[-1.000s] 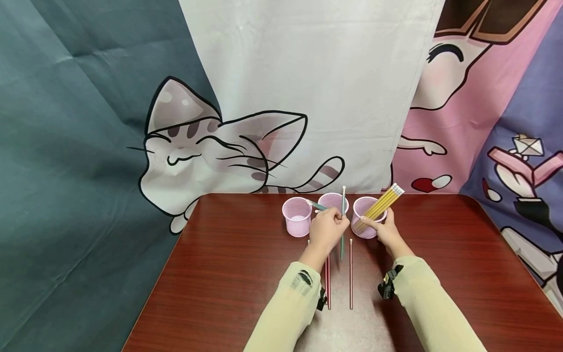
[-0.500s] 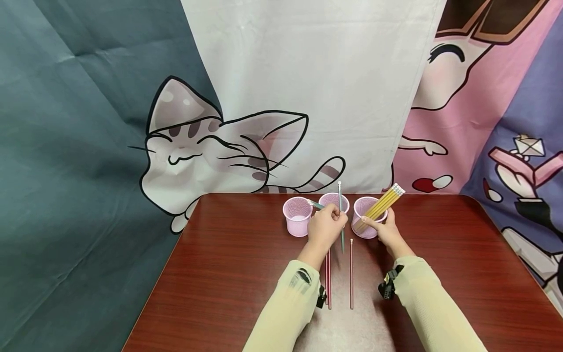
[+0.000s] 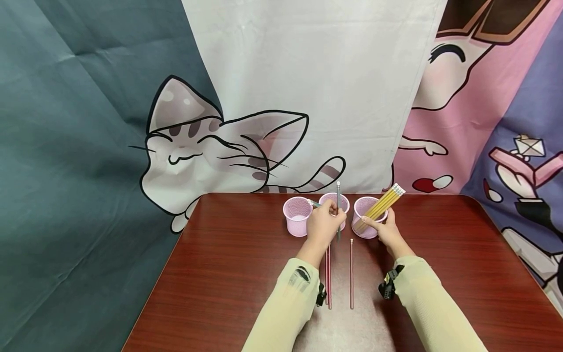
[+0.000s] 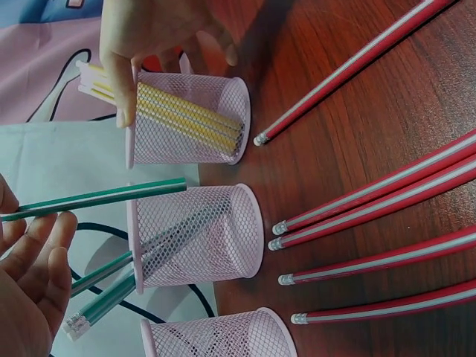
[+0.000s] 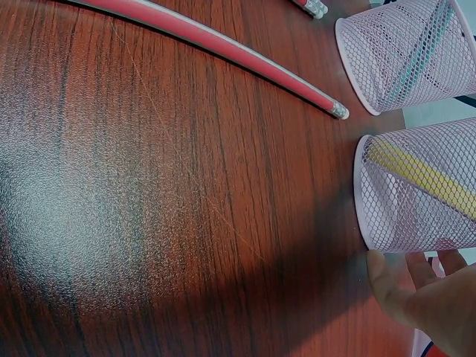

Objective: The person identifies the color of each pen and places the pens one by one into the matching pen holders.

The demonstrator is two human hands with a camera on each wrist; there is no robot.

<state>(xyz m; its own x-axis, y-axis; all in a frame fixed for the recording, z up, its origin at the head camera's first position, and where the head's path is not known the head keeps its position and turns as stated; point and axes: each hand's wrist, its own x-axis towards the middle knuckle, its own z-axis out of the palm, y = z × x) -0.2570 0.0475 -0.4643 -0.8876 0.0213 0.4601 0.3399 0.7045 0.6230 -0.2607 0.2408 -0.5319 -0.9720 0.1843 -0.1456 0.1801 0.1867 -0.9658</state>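
Observation:
My left hand (image 3: 323, 226) pinches a green pencil (image 4: 111, 197) over the middle pink mesh pencil cup (image 4: 242, 230). The pencil's lower end overlaps the cup's rim in the left wrist view. Other green pencils (image 4: 111, 297) lean inside that cup, eraser ends sticking out. On the right, my right hand (image 3: 387, 231) grips the right pencil cup (image 5: 401, 234), thumb over its rim and fingers around the outside. A bundle of yellow pencils (image 3: 380, 206) with white erasers leans in this cup.
A third pink mesh cup (image 3: 297, 227) stands on the left, with no pencils seen in it. Several red-and-silver striped pencils (image 4: 387, 197) lie on the dark red wooden table (image 3: 228, 274) in front of the cups. A printed cloth (image 3: 334, 73) hangs behind the table.
My left hand has shifted slightly left, bringing the green pencil over the middle cup, its lower end now higher in the head view. The right hand stays on its cup.

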